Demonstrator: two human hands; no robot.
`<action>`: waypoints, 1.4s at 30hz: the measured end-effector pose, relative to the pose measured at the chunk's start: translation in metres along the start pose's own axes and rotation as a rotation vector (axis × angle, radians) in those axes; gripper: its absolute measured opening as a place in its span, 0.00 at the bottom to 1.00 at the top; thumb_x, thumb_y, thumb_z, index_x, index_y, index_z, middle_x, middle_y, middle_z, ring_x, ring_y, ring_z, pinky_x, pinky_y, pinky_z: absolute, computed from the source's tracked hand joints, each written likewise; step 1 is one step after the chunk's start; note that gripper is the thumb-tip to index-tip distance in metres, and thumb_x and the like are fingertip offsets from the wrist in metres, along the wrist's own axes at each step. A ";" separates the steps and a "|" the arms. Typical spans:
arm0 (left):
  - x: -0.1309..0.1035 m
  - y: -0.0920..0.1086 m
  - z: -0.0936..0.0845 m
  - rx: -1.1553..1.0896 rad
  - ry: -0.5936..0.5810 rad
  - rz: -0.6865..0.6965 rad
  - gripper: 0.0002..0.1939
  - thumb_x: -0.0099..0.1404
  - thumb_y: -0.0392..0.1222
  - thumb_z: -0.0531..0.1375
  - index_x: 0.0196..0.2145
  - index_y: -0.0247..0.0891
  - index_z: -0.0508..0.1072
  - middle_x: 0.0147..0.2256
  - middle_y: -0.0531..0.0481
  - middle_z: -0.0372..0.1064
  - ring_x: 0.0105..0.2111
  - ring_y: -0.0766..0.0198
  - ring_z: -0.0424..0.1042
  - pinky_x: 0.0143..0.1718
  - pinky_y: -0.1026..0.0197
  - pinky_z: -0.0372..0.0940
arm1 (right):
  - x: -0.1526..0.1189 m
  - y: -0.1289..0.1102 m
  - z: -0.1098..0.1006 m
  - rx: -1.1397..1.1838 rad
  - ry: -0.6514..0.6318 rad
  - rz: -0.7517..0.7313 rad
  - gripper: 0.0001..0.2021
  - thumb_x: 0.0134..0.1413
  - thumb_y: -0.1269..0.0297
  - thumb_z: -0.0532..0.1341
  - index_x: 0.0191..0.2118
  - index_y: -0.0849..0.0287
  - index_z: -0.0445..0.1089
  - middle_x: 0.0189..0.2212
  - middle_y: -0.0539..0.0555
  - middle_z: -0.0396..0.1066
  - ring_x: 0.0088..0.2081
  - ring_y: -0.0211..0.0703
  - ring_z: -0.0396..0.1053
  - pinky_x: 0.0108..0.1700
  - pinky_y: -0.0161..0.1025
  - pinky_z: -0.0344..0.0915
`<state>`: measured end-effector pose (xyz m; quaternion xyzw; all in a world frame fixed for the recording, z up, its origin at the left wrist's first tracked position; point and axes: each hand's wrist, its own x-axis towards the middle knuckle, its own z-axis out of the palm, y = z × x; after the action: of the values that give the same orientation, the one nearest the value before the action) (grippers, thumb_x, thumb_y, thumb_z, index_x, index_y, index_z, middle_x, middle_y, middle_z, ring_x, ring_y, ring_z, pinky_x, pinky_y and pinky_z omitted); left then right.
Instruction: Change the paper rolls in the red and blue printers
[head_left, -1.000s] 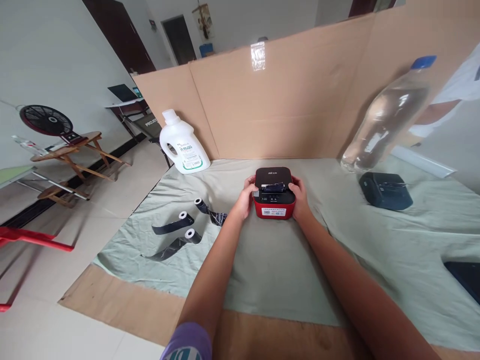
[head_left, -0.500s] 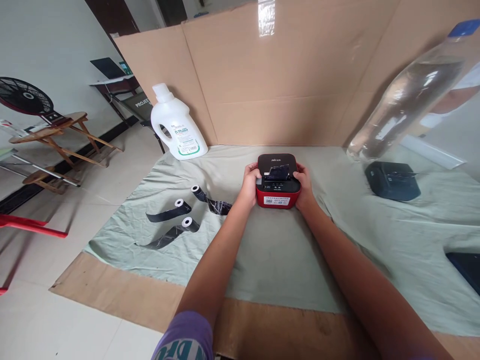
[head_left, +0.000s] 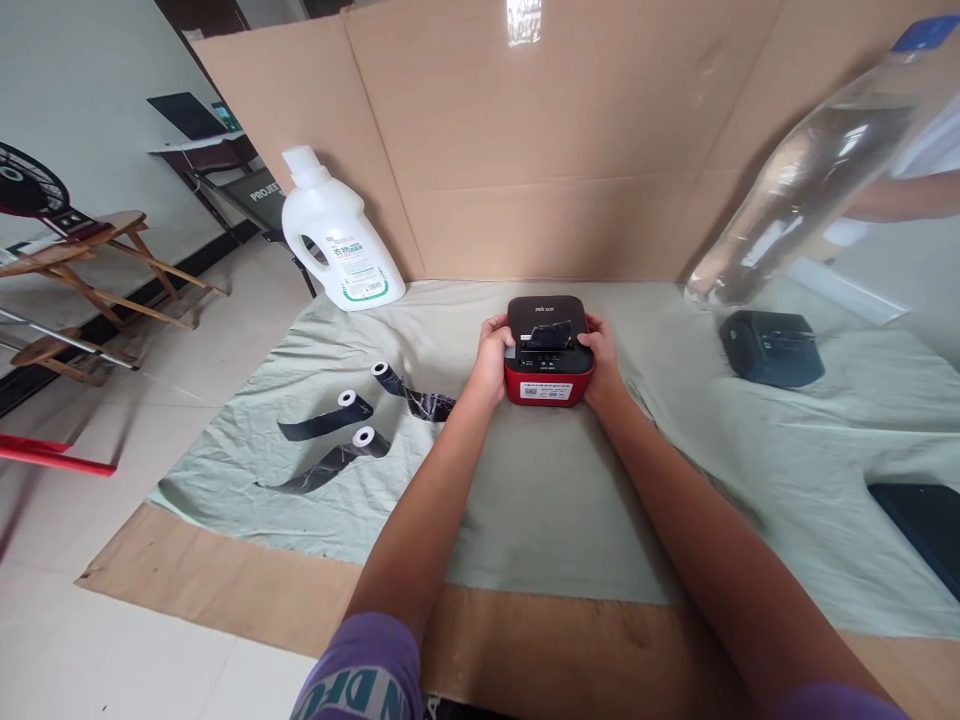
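A red and black printer [head_left: 548,390] rests on the green cloth [head_left: 559,500], with a dark strip [head_left: 550,334] sticking out of its top slot. My left hand [head_left: 493,358] grips its left side, thumb on the top edge. On the opposite side my right hand [head_left: 601,358] holds it the same way, thumb near the slot. Left of my left arm lie three small rolls with dark, partly unrolled tails: an upper roll [head_left: 383,373], a middle roll [head_left: 356,407] and a lower roll [head_left: 370,440].
A white detergent bottle [head_left: 346,240] leans by the cardboard wall [head_left: 555,230]. At the right stand a large clear bottle [head_left: 814,190] and a black device [head_left: 772,348], with a dark flat object [head_left: 921,525] nearer. A person's arm [head_left: 907,198] shows behind the clear bottle.
The view has shifted slightly, so everything sits a little further left and higher in it. More of the dark flat object shows at the right. Both hands keep their hold on the printer.
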<state>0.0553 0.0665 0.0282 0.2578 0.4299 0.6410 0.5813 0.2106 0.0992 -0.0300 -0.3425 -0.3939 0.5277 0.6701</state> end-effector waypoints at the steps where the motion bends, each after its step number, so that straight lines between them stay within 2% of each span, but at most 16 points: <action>1: 0.000 0.000 0.000 0.000 0.002 -0.003 0.24 0.43 0.31 0.55 0.41 0.39 0.66 0.28 0.57 0.66 0.26 0.68 0.65 0.28 0.66 0.58 | 0.000 0.000 0.000 0.001 0.002 0.004 0.19 0.43 0.60 0.64 0.45 0.50 0.69 0.44 0.50 0.73 0.48 0.49 0.70 0.54 0.50 0.69; 10: -0.006 0.004 0.002 -0.031 0.005 -0.023 0.25 0.42 0.32 0.54 0.41 0.40 0.66 0.29 0.56 0.68 0.30 0.64 0.71 0.35 0.63 0.64 | -0.004 -0.008 0.002 0.057 -0.005 0.034 0.20 0.41 0.63 0.65 0.45 0.52 0.71 0.45 0.50 0.75 0.49 0.49 0.71 0.56 0.51 0.68; 16: -0.008 0.004 0.002 -0.082 -0.025 -0.055 0.25 0.42 0.34 0.56 0.42 0.40 0.66 0.27 0.56 0.67 0.27 0.64 0.70 0.31 0.64 0.62 | -0.014 -0.007 0.002 0.099 -0.003 0.022 0.21 0.47 0.51 0.68 0.46 0.52 0.70 0.44 0.52 0.75 0.49 0.49 0.72 0.53 0.50 0.70; 20: -0.008 0.002 -0.001 -0.101 -0.050 -0.051 0.24 0.44 0.36 0.58 0.43 0.39 0.69 0.29 0.55 0.69 0.30 0.63 0.71 0.32 0.63 0.62 | -0.015 -0.007 0.002 0.125 -0.036 0.025 0.21 0.49 0.48 0.69 0.46 0.51 0.70 0.41 0.52 0.76 0.48 0.49 0.73 0.51 0.48 0.71; 24: -0.005 -0.002 -0.003 -0.095 -0.050 -0.055 0.24 0.44 0.36 0.58 0.43 0.39 0.70 0.29 0.54 0.70 0.32 0.60 0.72 0.36 0.62 0.63 | -0.011 -0.008 0.001 0.139 0.000 0.036 0.20 0.45 0.54 0.68 0.45 0.53 0.70 0.41 0.51 0.76 0.46 0.47 0.73 0.49 0.46 0.71; 29: -0.001 -0.005 -0.005 -0.055 -0.027 -0.035 0.27 0.42 0.34 0.57 0.44 0.37 0.70 0.30 0.53 0.71 0.32 0.60 0.72 0.34 0.62 0.63 | -0.002 -0.005 -0.002 0.099 0.007 0.020 0.21 0.39 0.62 0.65 0.45 0.53 0.70 0.45 0.51 0.74 0.46 0.45 0.71 0.48 0.44 0.70; 34: -0.001 -0.005 -0.005 -0.048 -0.046 -0.028 0.27 0.42 0.34 0.56 0.44 0.37 0.71 0.29 0.54 0.71 0.33 0.61 0.72 0.37 0.62 0.65 | -0.003 -0.002 -0.004 0.079 0.003 0.011 0.21 0.41 0.62 0.63 0.46 0.54 0.69 0.46 0.53 0.74 0.47 0.45 0.70 0.48 0.44 0.69; 38: -0.003 -0.004 -0.005 -0.011 -0.040 -0.010 0.27 0.43 0.35 0.56 0.45 0.37 0.70 0.30 0.53 0.71 0.32 0.62 0.71 0.35 0.62 0.64 | -0.005 -0.001 -0.004 0.050 -0.006 0.029 0.20 0.45 0.58 0.63 0.47 0.54 0.69 0.46 0.54 0.75 0.46 0.46 0.72 0.49 0.46 0.69; 42: -0.006 0.000 -0.008 0.123 -0.016 0.016 0.24 0.48 0.36 0.57 0.45 0.38 0.72 0.31 0.52 0.73 0.31 0.62 0.71 0.34 0.63 0.63 | -0.018 -0.006 -0.001 -0.036 0.041 0.023 0.20 0.47 0.54 0.63 0.48 0.54 0.69 0.45 0.54 0.76 0.48 0.50 0.73 0.52 0.51 0.70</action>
<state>0.0503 0.0585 0.0254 0.3015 0.4618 0.6157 0.5628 0.2118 0.0806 -0.0279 -0.3697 -0.3855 0.5213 0.6656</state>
